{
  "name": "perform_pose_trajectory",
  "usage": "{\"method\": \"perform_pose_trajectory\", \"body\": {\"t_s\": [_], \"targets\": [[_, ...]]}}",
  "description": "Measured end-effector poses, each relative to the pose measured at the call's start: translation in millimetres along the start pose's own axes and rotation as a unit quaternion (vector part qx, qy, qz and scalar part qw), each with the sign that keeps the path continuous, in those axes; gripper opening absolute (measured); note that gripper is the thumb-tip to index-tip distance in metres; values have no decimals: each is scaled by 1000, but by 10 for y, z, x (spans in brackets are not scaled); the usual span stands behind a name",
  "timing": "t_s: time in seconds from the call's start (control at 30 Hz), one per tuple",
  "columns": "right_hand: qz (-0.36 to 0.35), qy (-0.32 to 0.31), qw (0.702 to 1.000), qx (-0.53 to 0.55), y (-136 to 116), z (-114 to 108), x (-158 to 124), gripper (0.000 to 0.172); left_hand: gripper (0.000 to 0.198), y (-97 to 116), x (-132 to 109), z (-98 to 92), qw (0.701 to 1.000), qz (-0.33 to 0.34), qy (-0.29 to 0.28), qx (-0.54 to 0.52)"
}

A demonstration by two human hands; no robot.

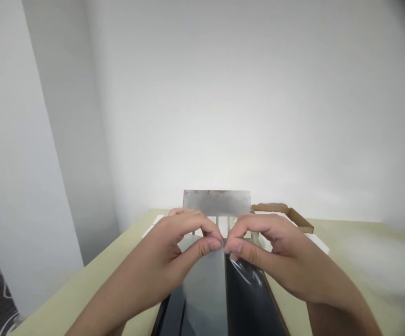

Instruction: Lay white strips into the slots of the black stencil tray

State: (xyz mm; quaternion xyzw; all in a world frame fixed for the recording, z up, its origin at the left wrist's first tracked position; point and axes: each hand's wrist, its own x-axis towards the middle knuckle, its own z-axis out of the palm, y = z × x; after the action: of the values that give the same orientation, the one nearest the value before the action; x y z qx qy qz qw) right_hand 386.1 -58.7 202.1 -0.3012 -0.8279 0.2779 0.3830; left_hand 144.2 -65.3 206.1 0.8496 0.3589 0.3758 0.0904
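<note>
My left hand [188, 247] is closed in a pinch, thumb against fingertips, at the top edge of a pale grey sheet [205, 289]. Close beside it, my right hand [261, 242] pinches the corner of a shiny clear plastic film [246, 270]. The fingertips of both hands almost meet. Beneath them, a dark flat panel or tray [251, 305] with a brownish rim runs toward me. The grey sheet covers part of its left half. How far the film reaches is hard to see.
Behind my hands stands a metal plate [216, 201] with narrow posts under it. An open cardboard box [298, 219] lies at the back right, with white sheets [317, 242] near it. More white paper [157, 219] is at the back left of the yellowish table [93, 275].
</note>
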Motion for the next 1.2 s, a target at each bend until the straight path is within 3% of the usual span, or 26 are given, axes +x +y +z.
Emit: {"method": "perform_pose_trajectory", "body": {"t_s": [0.07, 0.2, 0.33, 0.53, 0.77, 0.93, 1.2], "targets": [[-13, -7, 1000, -2, -10, 20, 22, 20, 14, 14, 11, 17, 999, 18, 3, -40], [1, 39, 998, -51, -17, 53, 64, 22, 13, 10, 43, 59, 997, 23, 42, -66], [-1, 0, 1000, 3, -14, 60, 63, 27, 13, -2, 47, 51, 996, 23, 37, -78], [16, 12, 1000, 4, -8, 88, 43, 24, 12, 11, 7, 14, 994, 39, 51, -83], [35, 7, 999, 16, -13, 76, 42, 30, 28, 18, -22, -10, 987, 136, 49, -73], [48, -14, 998, 45, -36, 70, 55, 26, 36, 24, -39, -32, 985, 165, 38, -38], [4, -13, 993, 119, -39, 87, 9, 33, 45, 10, -71, -11, 969, 236, 70, 17]]}}
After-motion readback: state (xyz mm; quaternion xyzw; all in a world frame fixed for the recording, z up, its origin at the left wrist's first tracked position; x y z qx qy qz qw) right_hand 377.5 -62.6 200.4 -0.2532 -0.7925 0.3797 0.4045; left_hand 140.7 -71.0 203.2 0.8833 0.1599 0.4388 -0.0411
